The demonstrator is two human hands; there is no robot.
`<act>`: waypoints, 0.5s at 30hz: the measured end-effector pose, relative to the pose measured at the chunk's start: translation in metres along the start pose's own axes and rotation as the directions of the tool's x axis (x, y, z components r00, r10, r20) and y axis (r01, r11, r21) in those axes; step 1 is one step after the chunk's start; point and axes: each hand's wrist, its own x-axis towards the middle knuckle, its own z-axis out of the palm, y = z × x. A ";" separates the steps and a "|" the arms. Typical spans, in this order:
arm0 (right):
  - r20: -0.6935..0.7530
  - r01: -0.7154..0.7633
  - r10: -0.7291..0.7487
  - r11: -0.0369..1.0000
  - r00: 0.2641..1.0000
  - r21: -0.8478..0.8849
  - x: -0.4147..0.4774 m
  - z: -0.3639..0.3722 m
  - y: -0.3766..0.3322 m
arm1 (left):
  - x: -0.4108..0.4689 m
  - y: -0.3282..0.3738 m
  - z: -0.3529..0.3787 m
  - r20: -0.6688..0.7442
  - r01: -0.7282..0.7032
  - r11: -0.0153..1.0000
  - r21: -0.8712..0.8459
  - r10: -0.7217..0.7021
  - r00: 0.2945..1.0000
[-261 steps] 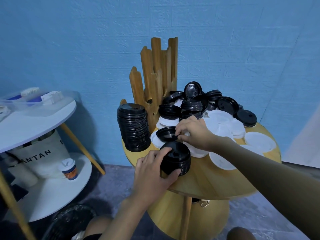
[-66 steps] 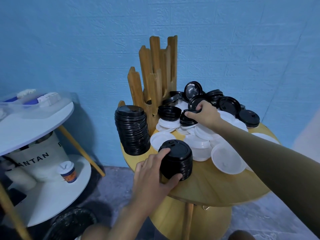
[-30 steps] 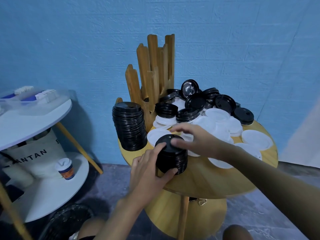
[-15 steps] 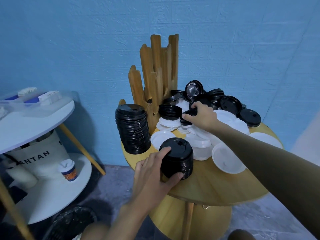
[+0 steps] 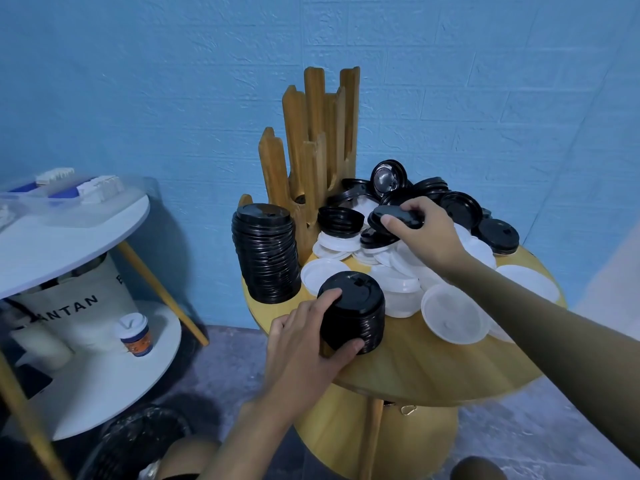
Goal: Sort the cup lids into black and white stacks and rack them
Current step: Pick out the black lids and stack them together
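Note:
On the round wooden table point(image 5: 433, 372), my left hand point(image 5: 304, 348) grips a short stack of black lids point(image 5: 356, 306) near the front edge. My right hand point(image 5: 422, 233) pinches a black lid point(image 5: 396, 214), lifted a little above the mixed heap of black lids point(image 5: 460, 209) and white lids point(image 5: 453, 317). A tall stack of black lids point(image 5: 265, 252) stands in the wooden rack point(image 5: 318, 140) at the table's left side.
A white two-tier side table point(image 5: 69, 233) stands to the left, with a plastic box on top and a paper cup point(image 5: 133, 334) and a canvas bag below. A dark bin point(image 5: 138, 445) sits on the floor. The blue wall is close behind.
My right hand went from the short stack back to the heap, took hold of a black lid and has now raised it slightly. My left hand stays on the short stack.

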 end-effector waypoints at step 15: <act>0.541 0.189 -0.168 0.982 0.824 0.016 -0.079 0.008 -0.019 | -0.002 0.005 -0.002 0.021 0.081 0.993 -0.085 -0.079 0.997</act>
